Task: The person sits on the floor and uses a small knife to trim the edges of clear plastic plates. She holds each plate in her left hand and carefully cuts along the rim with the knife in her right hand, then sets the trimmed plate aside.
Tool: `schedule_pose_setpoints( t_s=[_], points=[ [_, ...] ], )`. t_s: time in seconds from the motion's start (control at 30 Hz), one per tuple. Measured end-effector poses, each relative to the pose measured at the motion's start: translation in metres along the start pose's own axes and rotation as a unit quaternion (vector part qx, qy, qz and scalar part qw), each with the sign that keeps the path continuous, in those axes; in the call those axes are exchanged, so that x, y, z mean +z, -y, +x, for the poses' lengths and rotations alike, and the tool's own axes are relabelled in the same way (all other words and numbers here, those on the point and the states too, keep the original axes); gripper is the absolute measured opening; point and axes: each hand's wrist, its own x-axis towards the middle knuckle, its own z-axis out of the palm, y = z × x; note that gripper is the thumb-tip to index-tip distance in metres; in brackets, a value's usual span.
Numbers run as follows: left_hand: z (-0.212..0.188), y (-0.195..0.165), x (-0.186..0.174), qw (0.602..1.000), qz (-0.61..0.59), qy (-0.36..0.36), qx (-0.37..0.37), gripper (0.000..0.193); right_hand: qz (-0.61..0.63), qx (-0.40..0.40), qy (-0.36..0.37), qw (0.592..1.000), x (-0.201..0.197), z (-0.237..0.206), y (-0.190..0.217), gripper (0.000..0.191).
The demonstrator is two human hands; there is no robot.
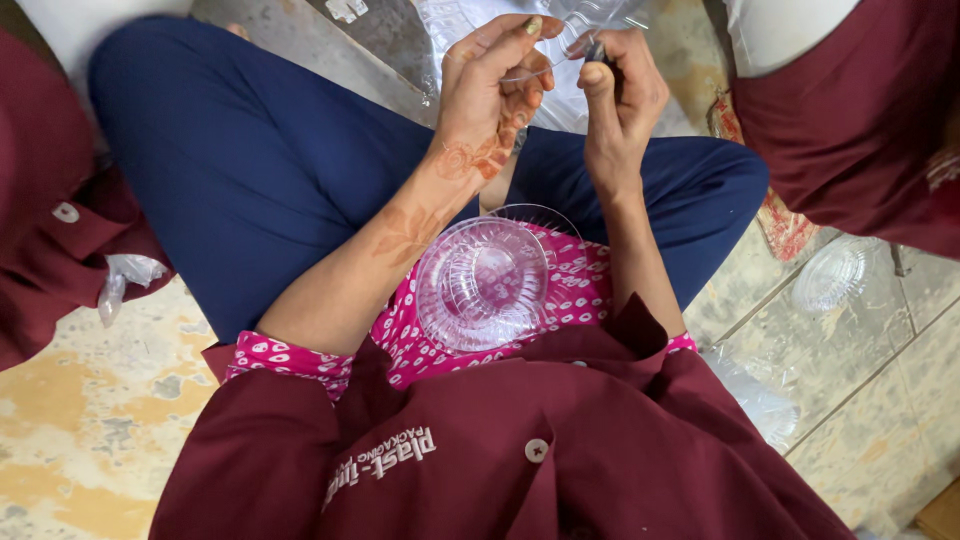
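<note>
Sitting cross-legged on a blotchy tiled floor [90, 420], maroon coat [520, 470] nearest the camera with pink patterned cloth [580, 290] peeking out underneath. Right in the lap on that pink cloth: a small stack of clear ribbed plastic bowls [483, 283], resting mouth-down as far as can be told. Blue trousers [250, 150] spread out to both sides. Further out, up near the top edge, left hand [492, 95] with henna patterns, fingers pinched onto the rim of a thin clear plastic piece [560, 45]. Right hand [618, 90] just beside it, fist closed around a small dark tool [597, 50], tip touching that same plastic piece. More clear plastic piled on the floor behind the hands, kinda hard to make out. Off at the right, another clear bowl [832, 272] on the tiles, next to somebody else's maroon sleeve [860, 110].
</note>
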Motion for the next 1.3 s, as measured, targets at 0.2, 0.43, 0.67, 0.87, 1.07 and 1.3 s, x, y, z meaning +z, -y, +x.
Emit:
schedule_pose_setpoints(
  t_s=[0.2,0.43,0.67,0.87,1.07,1.3],
  points=[
    [0.002,-0.006,0.002,1.000,-0.011,-0.005,-0.008,0.027,-0.007,-0.006,0.000,1.000,0.000,-0.005,-0.022,0.034],
    [-0.024,-0.005,0.030,0.997,0.040,0.022,-0.066,0.025,0.145,0.070,-0.097,0.982,-0.029,0.008,-0.068,0.031],
    [-0.013,-0.018,0.008,0.999,0.036,0.014,-0.005,0.027,0.164,0.046,-0.043,0.984,-0.025,-0.010,-0.045,0.039],
    [-0.013,-0.016,0.006,0.999,0.041,0.026,-0.003,0.028,0.111,0.046,0.010,0.993,-0.012,-0.015,-0.022,0.049],
    [-0.014,-0.015,0.003,0.999,0.044,0.024,-0.009,0.029,0.102,0.033,0.025,0.994,-0.009,-0.009,-0.009,0.051],
    [-0.006,-0.004,-0.004,0.999,0.030,0.022,-0.008,0.030,0.079,0.019,0.019,0.996,-0.013,-0.009,-0.025,0.050]
  ],
)
